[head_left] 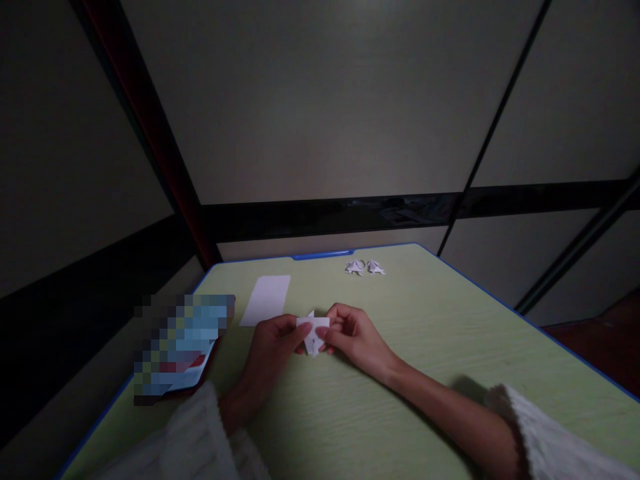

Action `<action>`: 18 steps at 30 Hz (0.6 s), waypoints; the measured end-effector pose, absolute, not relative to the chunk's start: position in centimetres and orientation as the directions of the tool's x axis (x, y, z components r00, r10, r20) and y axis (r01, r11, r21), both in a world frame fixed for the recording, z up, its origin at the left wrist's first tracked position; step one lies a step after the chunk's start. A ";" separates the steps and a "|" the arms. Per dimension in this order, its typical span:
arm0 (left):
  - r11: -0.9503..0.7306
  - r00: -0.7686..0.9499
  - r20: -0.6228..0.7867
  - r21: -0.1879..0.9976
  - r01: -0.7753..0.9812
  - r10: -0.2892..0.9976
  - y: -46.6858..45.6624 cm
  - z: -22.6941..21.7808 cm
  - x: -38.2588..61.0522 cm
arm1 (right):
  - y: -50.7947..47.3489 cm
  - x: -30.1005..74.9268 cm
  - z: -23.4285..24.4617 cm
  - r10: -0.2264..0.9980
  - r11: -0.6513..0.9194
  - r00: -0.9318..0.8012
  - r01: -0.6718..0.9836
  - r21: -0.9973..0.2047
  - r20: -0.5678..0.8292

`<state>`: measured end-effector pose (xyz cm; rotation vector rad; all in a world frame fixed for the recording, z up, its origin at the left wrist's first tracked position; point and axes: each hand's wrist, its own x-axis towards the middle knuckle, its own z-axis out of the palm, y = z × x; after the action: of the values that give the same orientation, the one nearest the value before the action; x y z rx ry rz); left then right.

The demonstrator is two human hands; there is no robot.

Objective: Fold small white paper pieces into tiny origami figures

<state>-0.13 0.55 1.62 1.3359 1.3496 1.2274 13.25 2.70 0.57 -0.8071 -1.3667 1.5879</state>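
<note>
A small piece of folded white paper is held up between my two hands, above the middle of the table. My left hand pinches its left side, thumb on the near face. On the right side, my right hand grips it the same way, with the thumb pressed on the front and the fingers curled behind. Pointed tips of the paper stick out at top and bottom. The finer folds are too small to make out.
The pale green table has a blue edge. Two folded white paper figures stand near its far side. A flat sheet of white paper lies behind my left hand. A tablet-like device, partly pixelated, lies at left. Panelled cabinet doors rise behind.
</note>
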 end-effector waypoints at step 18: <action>0.001 0.002 -0.001 1.000 -0.007 1.000 0.6 1.6 0.0 | 2.4 13.0 0.8 0.938 -0.037 -0.341 -0.285 -0.958 0.065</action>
<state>0.03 0.61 1.58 1.2043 1.2036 1.2102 12.95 2.44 0.79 -0.7893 -1.2373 1.5738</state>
